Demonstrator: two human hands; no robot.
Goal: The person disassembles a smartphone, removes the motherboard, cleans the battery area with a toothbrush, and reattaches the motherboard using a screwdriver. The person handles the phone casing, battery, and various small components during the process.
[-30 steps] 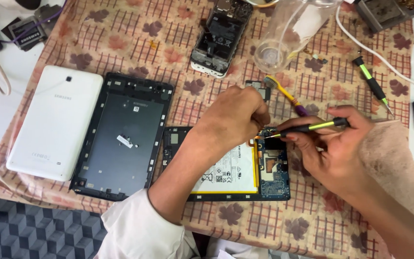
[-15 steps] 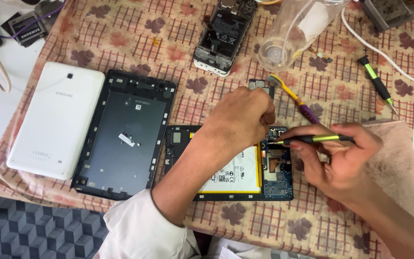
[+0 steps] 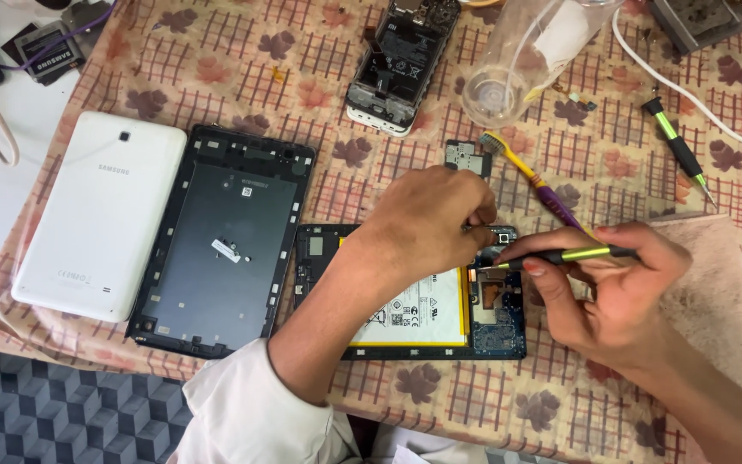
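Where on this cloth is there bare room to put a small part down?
Bare cloth lies above the dark frame, left of the opened phone. It is crowded around the open tablet, where the left hand and right hand work.

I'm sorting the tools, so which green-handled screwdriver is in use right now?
The one in the right hand, its tip on the opened tablet. The other green-handled screwdriver lies untouched on the cloth near the top right corner.

Blocked at 12 o'clock by yellow-purple toothbrush (image 3: 532, 176) and clear plastic cup (image 3: 521, 64); at 9 by dark grey tablet frame (image 3: 221, 241). Open patterned cloth (image 3: 491, 395) at 6.
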